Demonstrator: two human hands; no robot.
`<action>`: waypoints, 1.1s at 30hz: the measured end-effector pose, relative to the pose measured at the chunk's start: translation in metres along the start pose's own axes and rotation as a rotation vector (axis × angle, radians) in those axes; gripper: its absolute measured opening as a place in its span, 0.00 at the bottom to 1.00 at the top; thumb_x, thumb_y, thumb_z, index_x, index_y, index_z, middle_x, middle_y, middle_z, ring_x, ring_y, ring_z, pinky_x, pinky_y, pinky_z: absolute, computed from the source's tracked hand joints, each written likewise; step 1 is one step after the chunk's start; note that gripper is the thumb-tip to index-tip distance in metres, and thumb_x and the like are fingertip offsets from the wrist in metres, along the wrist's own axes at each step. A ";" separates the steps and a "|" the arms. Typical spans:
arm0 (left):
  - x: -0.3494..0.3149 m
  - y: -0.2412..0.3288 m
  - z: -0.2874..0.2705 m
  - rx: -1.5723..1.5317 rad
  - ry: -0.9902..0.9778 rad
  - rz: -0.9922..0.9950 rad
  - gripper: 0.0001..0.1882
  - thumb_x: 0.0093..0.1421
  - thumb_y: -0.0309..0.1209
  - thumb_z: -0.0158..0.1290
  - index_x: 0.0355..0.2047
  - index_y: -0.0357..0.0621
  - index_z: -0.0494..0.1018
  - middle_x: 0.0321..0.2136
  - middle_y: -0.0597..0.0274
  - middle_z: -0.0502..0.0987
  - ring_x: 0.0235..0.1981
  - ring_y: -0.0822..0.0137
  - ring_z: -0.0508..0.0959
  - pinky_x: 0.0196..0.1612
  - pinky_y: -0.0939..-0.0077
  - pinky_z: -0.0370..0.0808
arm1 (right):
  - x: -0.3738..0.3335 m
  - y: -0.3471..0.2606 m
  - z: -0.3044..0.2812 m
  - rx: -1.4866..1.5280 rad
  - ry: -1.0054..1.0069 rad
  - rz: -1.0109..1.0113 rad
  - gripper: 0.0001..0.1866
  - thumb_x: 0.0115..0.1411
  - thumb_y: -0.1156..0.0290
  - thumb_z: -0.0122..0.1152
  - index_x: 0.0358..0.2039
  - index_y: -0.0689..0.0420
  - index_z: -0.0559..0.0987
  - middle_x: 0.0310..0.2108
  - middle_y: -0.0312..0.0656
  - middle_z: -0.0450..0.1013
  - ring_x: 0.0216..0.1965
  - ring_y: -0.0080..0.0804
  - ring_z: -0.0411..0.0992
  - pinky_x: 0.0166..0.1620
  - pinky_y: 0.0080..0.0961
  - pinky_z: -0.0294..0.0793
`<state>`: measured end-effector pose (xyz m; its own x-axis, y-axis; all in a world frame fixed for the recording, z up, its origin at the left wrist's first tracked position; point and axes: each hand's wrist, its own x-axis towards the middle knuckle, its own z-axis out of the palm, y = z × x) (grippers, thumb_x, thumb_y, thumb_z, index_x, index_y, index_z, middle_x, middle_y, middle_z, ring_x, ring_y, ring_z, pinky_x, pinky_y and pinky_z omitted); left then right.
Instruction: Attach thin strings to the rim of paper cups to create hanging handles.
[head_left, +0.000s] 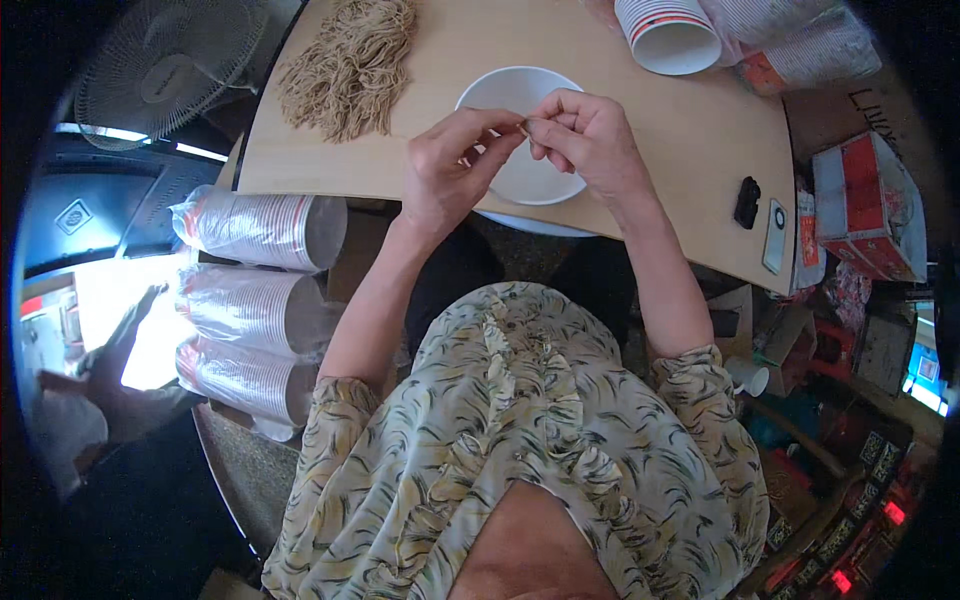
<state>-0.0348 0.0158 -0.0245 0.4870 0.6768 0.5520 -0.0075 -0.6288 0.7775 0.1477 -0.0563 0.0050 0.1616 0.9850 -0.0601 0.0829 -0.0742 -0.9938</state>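
Note:
Both my hands meet over a white round bowl (535,182) near the front edge of the table. My left hand (455,160) has its thumb and fingertips pinched together. Against them, the fingertips of my right hand (590,145) are also closed, with the other fingers curled. Something tiny and brownish shows where the fingertips touch, too small to name. Beneath the hands, the inside of the bowl looks plain white where it is visible. To the far left lies a heap of tan, stringy strands (352,70).
Wrapped stacks of paper cups (250,230) stand to the left below the wooden table (690,170). More stacked cups (675,45) lie at the far right. A black object (746,203) and a pale flat piece (775,235) are by the right edge. A fan (165,75) stands at left.

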 end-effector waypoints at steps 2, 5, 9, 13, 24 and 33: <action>-0.001 -0.001 -0.001 0.017 0.007 0.011 0.10 0.59 0.22 0.65 0.41 0.42 0.83 0.32 0.61 0.84 0.29 0.72 0.83 0.29 0.78 0.80 | 0.000 -0.001 0.001 -0.013 -0.001 0.006 0.05 0.67 0.72 0.63 0.37 0.61 0.81 0.24 0.33 0.77 0.20 0.10 0.65 0.23 0.11 0.61; -0.001 -0.003 -0.003 0.038 0.006 0.027 0.08 0.59 0.21 0.65 0.40 0.41 0.83 0.31 0.61 0.84 0.29 0.71 0.84 0.29 0.78 0.80 | 0.000 -0.002 0.000 -0.003 -0.016 0.010 0.06 0.67 0.71 0.64 0.36 0.60 0.81 0.24 0.32 0.76 0.20 0.10 0.65 0.23 0.11 0.61; 0.001 -0.001 -0.004 0.001 -0.022 -0.035 0.08 0.59 0.21 0.66 0.40 0.39 0.83 0.33 0.62 0.85 0.30 0.73 0.83 0.33 0.79 0.81 | 0.000 -0.003 -0.002 -0.012 -0.032 0.023 0.06 0.67 0.70 0.64 0.37 0.60 0.82 0.23 0.32 0.75 0.20 0.11 0.64 0.23 0.11 0.61; 0.004 0.003 -0.003 0.020 -0.019 0.012 0.09 0.59 0.20 0.65 0.41 0.40 0.83 0.33 0.61 0.85 0.32 0.70 0.84 0.32 0.77 0.81 | 0.001 -0.002 -0.005 -0.027 -0.033 0.045 0.06 0.67 0.70 0.64 0.37 0.60 0.82 0.23 0.32 0.76 0.19 0.11 0.63 0.22 0.12 0.60; 0.003 0.005 -0.005 0.153 -0.057 0.176 0.07 0.60 0.19 0.64 0.39 0.39 0.82 0.34 0.60 0.84 0.31 0.70 0.83 0.33 0.77 0.81 | -0.001 -0.004 -0.008 -0.007 -0.053 0.082 0.08 0.67 0.69 0.64 0.37 0.61 0.83 0.23 0.32 0.76 0.18 0.10 0.63 0.21 0.11 0.57; 0.015 0.011 -0.025 -0.124 -0.308 -0.412 0.08 0.66 0.28 0.62 0.39 0.35 0.79 0.34 0.63 0.84 0.35 0.74 0.83 0.34 0.79 0.79 | -0.008 -0.004 -0.006 0.183 -0.032 -0.080 0.12 0.68 0.70 0.61 0.48 0.63 0.80 0.32 0.37 0.78 0.27 0.16 0.70 0.31 0.15 0.67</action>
<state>-0.0496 0.0286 -0.0002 0.7054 0.7026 0.0936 0.1444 -0.2717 0.9515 0.1520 -0.0645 0.0100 0.1305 0.9913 0.0193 -0.0861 0.0307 -0.9958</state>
